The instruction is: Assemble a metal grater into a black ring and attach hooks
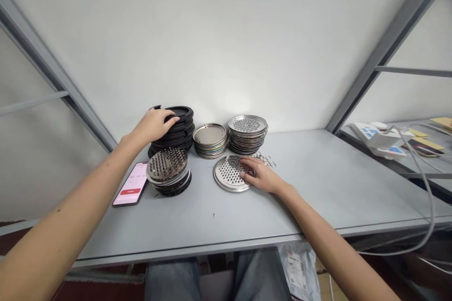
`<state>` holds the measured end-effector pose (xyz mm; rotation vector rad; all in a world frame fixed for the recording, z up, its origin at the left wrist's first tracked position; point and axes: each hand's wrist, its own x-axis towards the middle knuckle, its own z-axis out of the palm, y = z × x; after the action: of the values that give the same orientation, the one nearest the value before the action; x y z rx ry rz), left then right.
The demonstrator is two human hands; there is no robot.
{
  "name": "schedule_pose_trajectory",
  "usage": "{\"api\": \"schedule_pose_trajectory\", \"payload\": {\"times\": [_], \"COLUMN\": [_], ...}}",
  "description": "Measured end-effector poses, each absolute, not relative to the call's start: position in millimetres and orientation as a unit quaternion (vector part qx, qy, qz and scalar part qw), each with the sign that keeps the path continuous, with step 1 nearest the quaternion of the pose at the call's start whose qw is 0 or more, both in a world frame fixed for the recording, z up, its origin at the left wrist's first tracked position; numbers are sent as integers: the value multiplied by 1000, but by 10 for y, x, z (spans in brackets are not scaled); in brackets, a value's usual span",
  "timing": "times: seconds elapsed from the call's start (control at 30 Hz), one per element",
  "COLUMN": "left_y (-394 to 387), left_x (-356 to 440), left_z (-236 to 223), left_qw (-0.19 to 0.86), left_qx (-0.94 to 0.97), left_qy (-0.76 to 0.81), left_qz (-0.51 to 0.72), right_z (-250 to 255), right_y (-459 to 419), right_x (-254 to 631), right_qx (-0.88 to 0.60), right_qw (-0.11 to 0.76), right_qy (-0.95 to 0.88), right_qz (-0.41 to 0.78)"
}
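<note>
A: Head view. Report on the left hand.
B: Left hand rests on the top of the black stack, fingers reaching over the rim. Thumb and fingertips lie close together; whether they pinch the top piece, I cannot tell.

A: And the right hand?
B: On the disc, at its right side. Thumb and fingers are spread apart, tips touching the perforated face. The disc lies flat on the table, in front of the two metal stacks.

A: Identify those stacks.
B: The plain stack stands just right of the black stack, its top plate showing a raised rim. The perforated stack stands to the right of that, a slotted disc on top. Small rings lie loose at its foot, beyond the right hand.

A: Nearer the left forearm?
B: One mixed pile, in front of the black stack. Its top is a metal disc with a studded surface, tilted; darker pieces lie beneath. Beside it, to the left, a phone lies face up, screen lit, red button visible, digits only partly legible.

A: Far right?
B: White boxes and a cable, on and around a neighbouring surface.
</note>
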<state>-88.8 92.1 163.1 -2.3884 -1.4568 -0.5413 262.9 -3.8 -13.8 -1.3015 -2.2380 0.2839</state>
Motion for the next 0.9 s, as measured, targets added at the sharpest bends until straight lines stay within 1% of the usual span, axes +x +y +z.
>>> {"api": "schedule_pose_trajectory", "payload": {"times": [0.2,0.37,0.77,0.9], "left_y": [895,926,758,718], "left_x": [-840,-852,-1025,-1131], "left_z": [1698,1759,1715,1690], "left_qw": [101,75,126,128], "left_qx": [-813,-821,-850,-861], "left_qy": [-525,-518,-464,-438], "left_qz": [-230,-229,-216,-227], "right_z": [-147,-129,-96,-101], "right_y": [-39,-51,-67,-68], "right_x": [2632,2631,2616,2619], "right_qx": [-480,-478,-486,-479], "right_qw": [271,275,263,272], "right_qy": [-827,-827,-825,-827], "right_qz": [108,107,119,117]}}
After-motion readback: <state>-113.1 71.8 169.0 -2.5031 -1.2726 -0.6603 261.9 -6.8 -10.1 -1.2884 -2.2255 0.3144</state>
